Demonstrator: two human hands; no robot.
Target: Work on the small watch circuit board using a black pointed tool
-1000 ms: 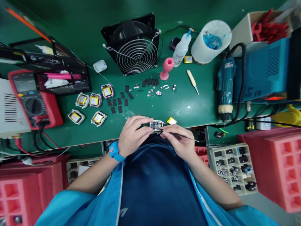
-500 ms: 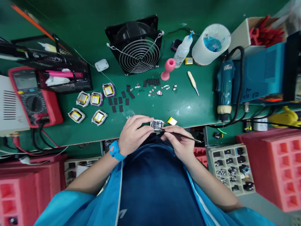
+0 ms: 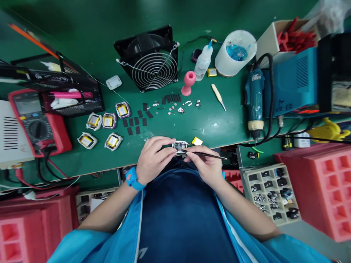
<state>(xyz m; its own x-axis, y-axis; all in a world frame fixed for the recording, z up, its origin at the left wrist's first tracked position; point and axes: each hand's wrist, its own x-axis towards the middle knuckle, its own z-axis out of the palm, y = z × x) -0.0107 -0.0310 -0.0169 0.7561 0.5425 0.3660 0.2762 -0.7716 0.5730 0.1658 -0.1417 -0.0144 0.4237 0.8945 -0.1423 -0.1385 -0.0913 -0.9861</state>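
My left hand [image 3: 155,157] pinches the left end of a small white watch case [image 3: 180,145] whose inside, with a circuit board, faces up. A blue band is round that wrist. Between the fingers of my right hand [image 3: 205,164] are dark tweezers [image 3: 208,155], their tips at the lower edge of the case. A yellow battery [image 3: 197,141] lies just right of the case at the bench's front edge, seemingly joined to it by a short wire. Several similar cases with yellow batteries [image 3: 113,141] sit on the left, beside black pads [image 3: 134,122].
A fan [image 3: 153,62] stands at the back, with a pink holder [image 3: 188,83], a squeeze bottle [image 3: 203,63] and a white tub [image 3: 233,65] to its right. A light-handled tool [image 3: 218,96], an electric screwdriver [image 3: 255,102] and a red multimeter [image 3: 38,124] are also on the green bench [image 3: 178,128].
The whole view has shifted slightly, so the bench things sit a little further left. My hands keep their hold on the case and tweezers; the tweezers lie slightly flatter.
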